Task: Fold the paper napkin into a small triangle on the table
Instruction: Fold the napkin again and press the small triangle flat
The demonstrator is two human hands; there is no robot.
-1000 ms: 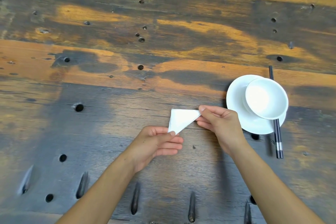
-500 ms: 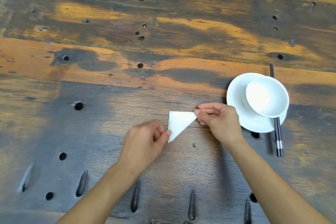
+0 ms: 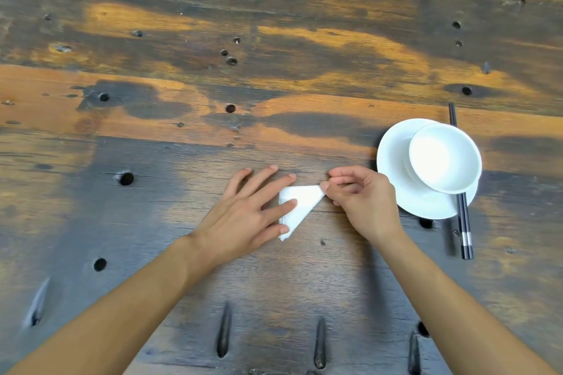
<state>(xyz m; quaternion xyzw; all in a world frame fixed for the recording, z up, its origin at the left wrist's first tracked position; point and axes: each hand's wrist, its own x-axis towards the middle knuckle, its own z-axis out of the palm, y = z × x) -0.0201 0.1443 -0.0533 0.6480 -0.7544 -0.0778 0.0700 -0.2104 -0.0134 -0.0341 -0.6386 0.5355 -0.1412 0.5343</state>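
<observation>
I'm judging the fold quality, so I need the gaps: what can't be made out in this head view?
All in the head view:
Left edge of the napkin: under fingers of the left hand.
Its right tip: inside the pinch of the right hand.
Its layer count: too small.
Middle of the chopsticks: beneath the bowl.
Part of the plate: behind the bowl.

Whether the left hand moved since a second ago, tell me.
Yes. The left hand moved up-left, away from the small round hole in the wooden table, and presses flat on the white paper napkin.
</observation>
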